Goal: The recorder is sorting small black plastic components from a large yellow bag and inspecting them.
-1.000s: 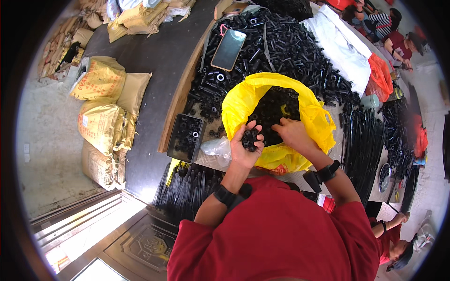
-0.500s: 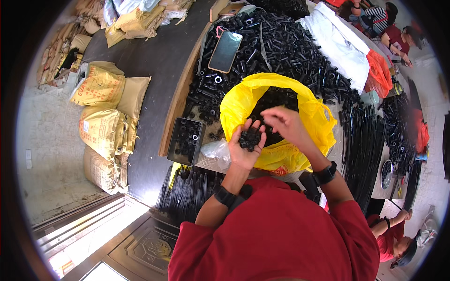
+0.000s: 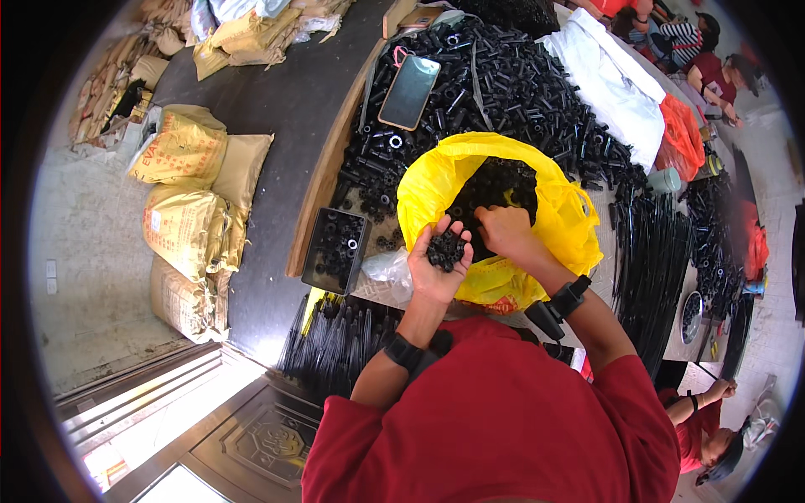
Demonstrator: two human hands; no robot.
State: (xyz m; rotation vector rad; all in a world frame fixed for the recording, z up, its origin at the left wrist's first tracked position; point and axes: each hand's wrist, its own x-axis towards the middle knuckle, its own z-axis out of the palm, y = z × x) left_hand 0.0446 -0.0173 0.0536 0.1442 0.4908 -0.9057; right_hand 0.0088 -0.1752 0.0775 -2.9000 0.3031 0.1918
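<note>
My left hand (image 3: pixel 438 272), palm up and cupped, holds a heap of small black toothed plastic rings (image 3: pixel 446 250). It is by the left rim of a yellow plastic bag (image 3: pixel 421 186), whose mouth is spread wide. Inside the bag lie many more small black pieces (image 3: pixel 495 180). My right hand (image 3: pixel 506 231) is over the bag's opening, its fingers curled inward close to the left hand; what they pinch, if anything, is hidden. Left of the bag stands a black tray (image 3: pixel 312 281) holding black pieces and a few pale rings.
Behind the bag spreads a big pile of black plastic tubes (image 3: pixel 520 84), with a phone (image 3: pixel 409 92) lying on it. A wooden edge board (image 3: pixel 331 159) bounds the left. Long black rods (image 3: pixel 646 251) lie at the right. Co-workers sit at the far right.
My right hand has gone from above the left hand's fingers down into the bag's mouth, its fingers now curled. The left hand stays nearly in place with its rings.
</note>
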